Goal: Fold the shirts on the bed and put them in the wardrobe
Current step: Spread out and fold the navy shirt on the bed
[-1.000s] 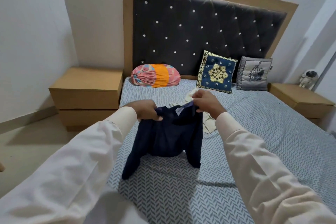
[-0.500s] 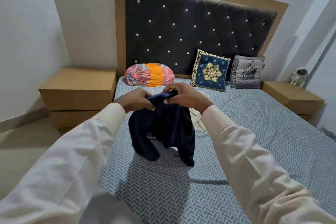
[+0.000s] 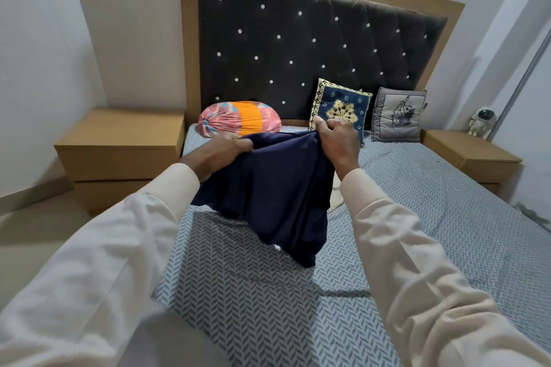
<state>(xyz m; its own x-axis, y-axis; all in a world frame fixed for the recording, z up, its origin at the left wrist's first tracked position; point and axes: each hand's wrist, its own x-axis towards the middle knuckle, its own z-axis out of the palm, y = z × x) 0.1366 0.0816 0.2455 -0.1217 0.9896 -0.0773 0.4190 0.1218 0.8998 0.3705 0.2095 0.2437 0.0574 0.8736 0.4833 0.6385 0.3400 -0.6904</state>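
Observation:
A dark navy shirt [image 3: 274, 191] hangs in the air above the bed [image 3: 417, 217], its lower end dangling just over the sheet. My left hand [image 3: 220, 155] grips its upper left edge. My right hand [image 3: 337, 140] grips the upper right edge a little higher. A cream shirt [image 3: 335, 197] lies on the bed behind, almost fully hidden by the navy one and my right sleeve. No wardrobe is in view.
Against the dark tufted headboard [image 3: 313, 48] lean a pink-and-orange bolster [image 3: 241, 122], a blue embroidered cushion [image 3: 340, 107] and a grey cushion [image 3: 398, 119]. Wooden nightstands stand on the left [image 3: 119, 152] and right [image 3: 471, 155]; an astronaut figure [image 3: 483, 122] sits on the right one.
My hands came together with the shirt bunched, then spread apart again, stretching its top edge. The shirt hangs higher and wider than half a second ago.

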